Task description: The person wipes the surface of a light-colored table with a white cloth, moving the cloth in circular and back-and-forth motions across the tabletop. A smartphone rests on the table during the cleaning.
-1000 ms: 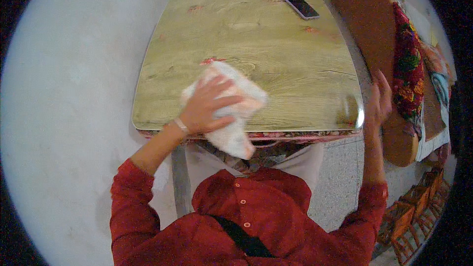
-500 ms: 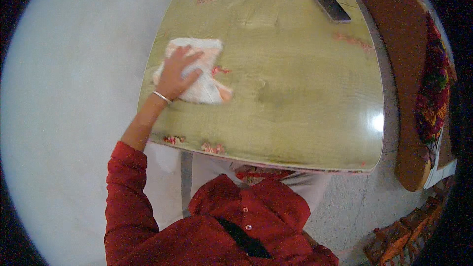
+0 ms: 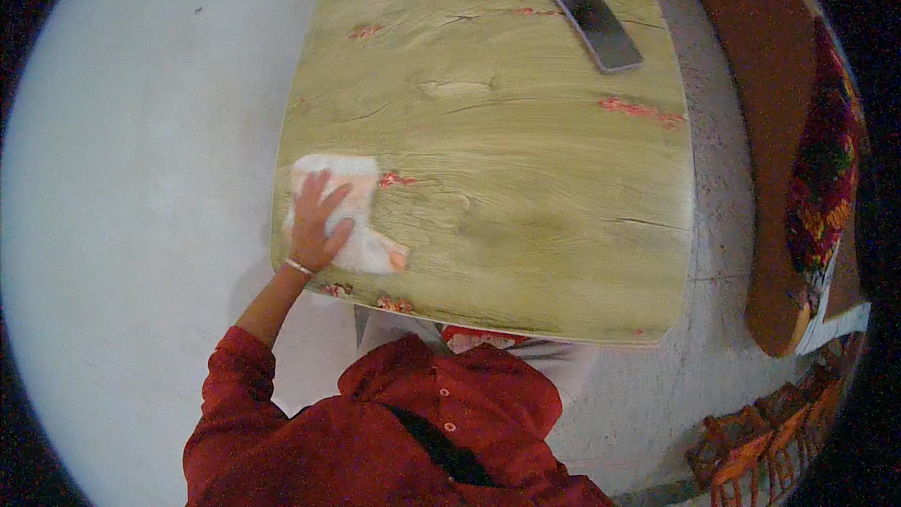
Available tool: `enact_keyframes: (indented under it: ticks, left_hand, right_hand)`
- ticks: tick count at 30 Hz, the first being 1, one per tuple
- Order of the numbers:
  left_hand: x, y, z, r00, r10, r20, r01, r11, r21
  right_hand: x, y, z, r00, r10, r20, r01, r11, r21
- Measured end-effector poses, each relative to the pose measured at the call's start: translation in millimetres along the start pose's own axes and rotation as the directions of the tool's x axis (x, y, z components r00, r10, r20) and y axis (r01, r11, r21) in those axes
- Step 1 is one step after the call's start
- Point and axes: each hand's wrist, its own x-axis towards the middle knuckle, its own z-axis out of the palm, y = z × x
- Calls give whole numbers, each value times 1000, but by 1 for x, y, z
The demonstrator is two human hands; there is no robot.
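Observation:
My left hand (image 3: 321, 222) lies flat on a white and pale orange cloth (image 3: 361, 249), its fingers spread over the fabric. Beneath it is the near left part of a green wood-patterned tabletop (image 3: 526, 160) with red floral marks. The cloth is loosely folded, and one orange-tinted corner sticks out to the right of the hand. A thin white bangle circles my left wrist, below which a red sleeve begins. My right hand is out of the picture.
A dark phone (image 3: 598, 28) lies at the table's far right. Beyond the right edge stands a brown wooden piece of furniture (image 3: 774, 131) with a patterned red cloth (image 3: 826, 160). Lower right is a carved wooden item (image 3: 765, 437). A pale wall or floor surface (image 3: 141, 225) extends along the left.
My left hand and the cloth under it have slid toward me and slightly left, closer to the table's near edge. The whole view has shifted a little too.

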Motion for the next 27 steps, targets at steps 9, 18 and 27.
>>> enact_keyframes:
  ticks: [9, 18, 27]
  left_hand:
    - [-60, -23, 27, 846, -514, -140, 528, 844, 91]
    - [17, 194, 54, 961, -266, 69, 261, 962, 74]
    - [47, 314, 85, 998, 38, 56, -36, 999, -35]
  right_hand:
    - [-72, 34, -46, 997, 34, -70, -30, 998, 57]
    - [-128, 96, -98, 985, 87, -152, -75, 994, 81]
    - [-112, 127, -213, 904, 36, -427, -63, 997, -49]
